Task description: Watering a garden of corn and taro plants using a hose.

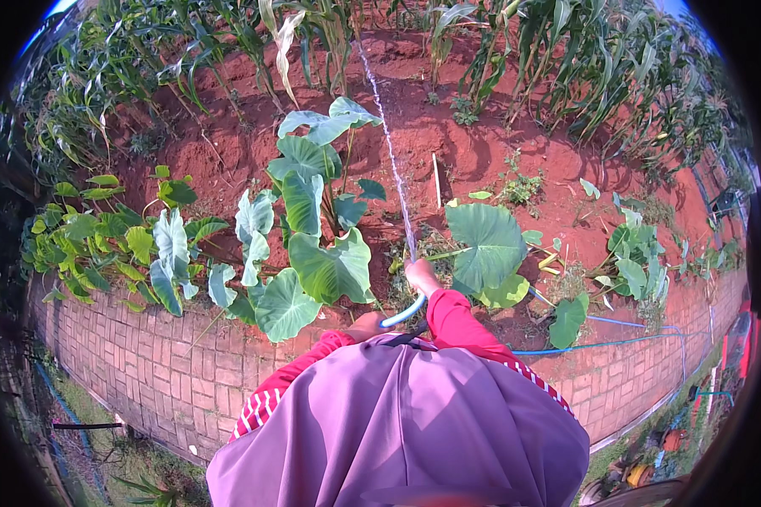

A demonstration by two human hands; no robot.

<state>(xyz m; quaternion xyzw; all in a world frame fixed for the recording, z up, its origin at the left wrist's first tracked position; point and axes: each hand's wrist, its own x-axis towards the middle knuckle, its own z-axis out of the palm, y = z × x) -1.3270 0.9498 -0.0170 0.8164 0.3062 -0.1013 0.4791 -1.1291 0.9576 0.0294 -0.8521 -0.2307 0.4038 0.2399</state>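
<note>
My right hand (421,275) is closed around the end of a light blue garden hose (404,313), and a thin jet of water (390,142) shoots from it across the red soil toward the maize. Lower and to the left, my left hand (366,324) grips the same hose nearer my body. Large taro leaves (331,263) stand just left of the hands; another broad taro leaf (487,246) is close on the right. How the fingers wrap the hose is partly hidden.
A brick-paved path (184,380) curves along the bed's near edge. Blue hose (583,346) trails over it on the right. Maize plants (564,63) line the far side, and a small stick (436,180) stands in the red soil (418,139).
</note>
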